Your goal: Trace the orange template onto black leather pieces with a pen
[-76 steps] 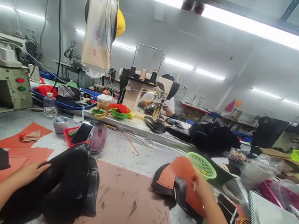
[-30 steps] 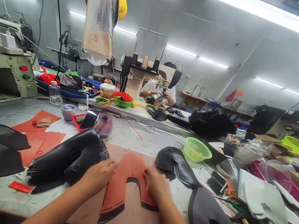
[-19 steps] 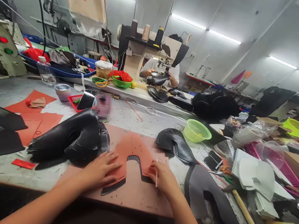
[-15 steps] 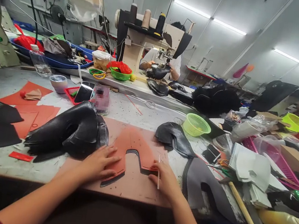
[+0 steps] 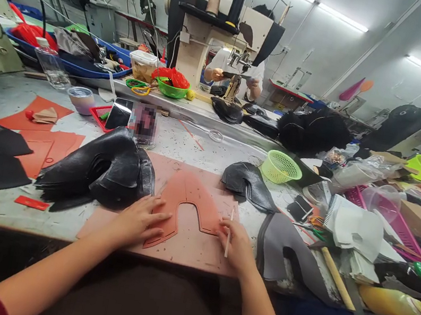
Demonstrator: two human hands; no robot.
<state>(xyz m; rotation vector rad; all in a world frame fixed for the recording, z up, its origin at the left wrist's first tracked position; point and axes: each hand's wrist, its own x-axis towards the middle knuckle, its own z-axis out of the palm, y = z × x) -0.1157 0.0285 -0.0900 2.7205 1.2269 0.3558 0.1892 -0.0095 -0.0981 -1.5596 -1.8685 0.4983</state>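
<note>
An orange U-shaped pattern piece [image 5: 189, 189] lies flat on a pinkish board [image 5: 194, 257] in front of me, with a thin dark edge showing along its inner curve. My left hand [image 5: 141, 222] rests with spread fingers on its left leg. At the right leg, the fingertips of my right hand [image 5: 239, 245] touch the pattern's end. A slim whitish pen-like stick [image 5: 228, 238] is held between that hand's fingers, pointing up. Stacked black leather pieces [image 5: 99, 171] lie left of the pattern, and a smaller black stack [image 5: 248, 185] lies beyond my right hand.
Grey curved pieces [image 5: 278, 255] and a wooden-handled hammer [image 5: 337, 278] lie at right. A green basket [image 5: 281, 168], a phone [image 5: 119, 114] and a cup [image 5: 80, 100] stand farther back. Across the table, a person works at a sewing machine [image 5: 197, 42].
The orange pattern has shifted over the dark piece beneath it, whose wide dark margin at the legs is now mostly covered. Both hands stay on it. The view has tilted slightly down.
</note>
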